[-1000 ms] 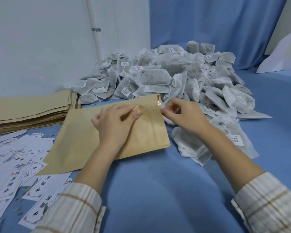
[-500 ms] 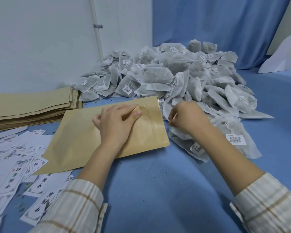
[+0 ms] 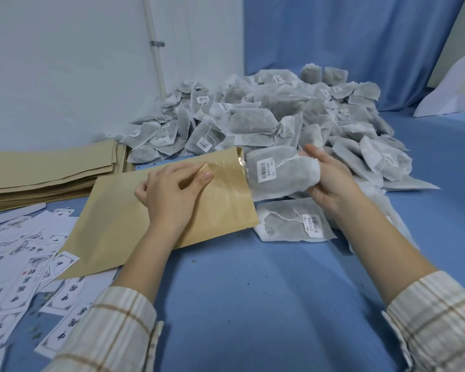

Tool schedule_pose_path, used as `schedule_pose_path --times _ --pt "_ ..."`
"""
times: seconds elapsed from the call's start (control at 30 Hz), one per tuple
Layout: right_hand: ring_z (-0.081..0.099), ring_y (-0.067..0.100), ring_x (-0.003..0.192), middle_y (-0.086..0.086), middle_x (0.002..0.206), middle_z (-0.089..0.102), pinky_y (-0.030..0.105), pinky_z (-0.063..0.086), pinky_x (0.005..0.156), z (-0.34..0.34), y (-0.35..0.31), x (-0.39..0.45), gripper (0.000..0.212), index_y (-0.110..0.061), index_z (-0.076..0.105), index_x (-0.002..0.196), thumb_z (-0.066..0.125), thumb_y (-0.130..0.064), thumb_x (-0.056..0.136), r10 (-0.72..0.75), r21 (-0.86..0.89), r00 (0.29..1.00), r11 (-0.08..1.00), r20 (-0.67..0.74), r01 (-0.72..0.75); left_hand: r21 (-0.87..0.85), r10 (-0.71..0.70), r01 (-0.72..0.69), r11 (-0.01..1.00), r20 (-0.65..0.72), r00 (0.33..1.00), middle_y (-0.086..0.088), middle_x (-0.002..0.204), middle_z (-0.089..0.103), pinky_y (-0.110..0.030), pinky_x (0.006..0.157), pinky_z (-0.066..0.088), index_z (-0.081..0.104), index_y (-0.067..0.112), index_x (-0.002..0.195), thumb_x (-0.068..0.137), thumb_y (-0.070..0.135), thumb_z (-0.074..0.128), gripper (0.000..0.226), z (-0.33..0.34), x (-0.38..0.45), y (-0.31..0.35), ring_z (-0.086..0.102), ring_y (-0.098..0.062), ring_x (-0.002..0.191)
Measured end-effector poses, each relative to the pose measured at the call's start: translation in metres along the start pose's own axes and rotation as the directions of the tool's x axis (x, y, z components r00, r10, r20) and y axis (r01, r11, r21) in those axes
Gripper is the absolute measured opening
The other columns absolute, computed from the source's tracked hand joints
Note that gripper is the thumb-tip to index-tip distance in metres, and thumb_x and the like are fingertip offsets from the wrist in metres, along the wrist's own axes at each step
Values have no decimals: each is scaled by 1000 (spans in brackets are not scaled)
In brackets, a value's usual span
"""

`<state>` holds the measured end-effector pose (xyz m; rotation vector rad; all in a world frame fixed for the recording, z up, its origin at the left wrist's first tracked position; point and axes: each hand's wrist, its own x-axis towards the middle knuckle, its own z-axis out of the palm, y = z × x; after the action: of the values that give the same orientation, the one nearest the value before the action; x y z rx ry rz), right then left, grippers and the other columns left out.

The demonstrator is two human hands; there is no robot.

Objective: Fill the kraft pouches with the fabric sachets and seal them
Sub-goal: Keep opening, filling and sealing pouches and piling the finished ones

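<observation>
The right hand (image 3: 330,181) has come up out of the heap with a fabric sachet (image 3: 281,174), which it lacked a moment ago, and now grips it by its gathered end, the other end right at the mouth of the kraft pouch (image 3: 156,218), touching it or nearly so. The left hand (image 3: 169,194) stays on the pouch, thumb and forefinger pinching the upper lip so the clear inner lining shows. The pouch lies flat on the blue bench, its closed end over the scattered printed labels (image 3: 24,275) at the left edge. Just beside its mouth another sachet (image 3: 293,224) lies flat, barcode tag up, under the right wrist. Behind both, the big pile of sachets (image 3: 293,116) crowds the far side, and a stack of empty pouches (image 3: 46,170) sits far left.
</observation>
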<state>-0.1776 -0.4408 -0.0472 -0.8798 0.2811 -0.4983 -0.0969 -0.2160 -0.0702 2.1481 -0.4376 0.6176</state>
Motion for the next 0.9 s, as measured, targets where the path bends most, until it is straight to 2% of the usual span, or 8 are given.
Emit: schedule_pose_path --times 0.13,0.27,0.4,0.47,0.6,0.7,0.8,0.9 --pt "64 21 73 15 95 65 33 57 62 22 24 -5 27 -9 53 106 56 8 85 36 -115 997 993 73 -28 -163 57 -58 985 -9 998 19 114 63 -33 100 17 61 54 94 82 52 61 12 -5 -2 18 46 -9 117" --pt "57 6 60 -1 65 64 19 48 63 45 47 -14 11 -6 56 86 49 -8 95 -175 -512 979 834 109 206 -109 203 -197 974 43 978 21 115 60 -32 101 15 64 49 103 80 50 62 23 5 -16 32 42 -3 111" --pt "49 13 65 0 64 50 27 43 65 43 55 -18 29 -16 48 77 33 -26 100 -4 -472 996 880 90 46 -161 203 -191 968 63 977 21 112 62 -30 99 16 71 40 101 80 48 62 24 10 -21 33 45 -5 110" --pt "41 9 66 -4 70 41 20 39 63 38 54 -18 28 -21 43 75 33 -14 100 82 -597 983 801 163 32 -193 175 -160 968 66 982 20 110 63 -30 99 16 71 39 100 81 46 62 23 11 -21 32 47 -8 110" --pt "51 -3 69 -16 74 52 6 40 62 30 44 -22 32 -25 53 78 42 -2 96 162 -772 856 538 490 340 -197 152 -146 969 13 988 15 109 67 -36 104 22 73 35 99 83 43 64 20 5 -17 32 51 -12 111" --pt "59 -11 75 -21 79 65 8 47 70 26 38 -22 37 -37 61 86 55 -1 88 -52 -663 791 513 610 546 -132 168 -178 975 -87 982 11 106 68 -41 102 28 74 32 99 84 40 65 19 -2 -10 33 53 -18 109" --pt "62 4 82 -13 86 68 17 47 78 16 33 -18 18 -32 65 94 61 -16 87 -322 -709 779 327 538 625 -61 149 -159 985 -148 978 13 106 66 -27 90 19 73 32 100 86 40 63 19 -6 -4 30 46 -19 110" --pt "59 -1 81 -19 81 65 24 44 78 2 23 -13 7 -32 65 88 58 -33 87 47 -876 882 150 469 458 7 119 -119 993 -126 985 13 109 64 -24 86 14 73 32 102 87 41 61 21 -5 -1 20 41 -19 113"
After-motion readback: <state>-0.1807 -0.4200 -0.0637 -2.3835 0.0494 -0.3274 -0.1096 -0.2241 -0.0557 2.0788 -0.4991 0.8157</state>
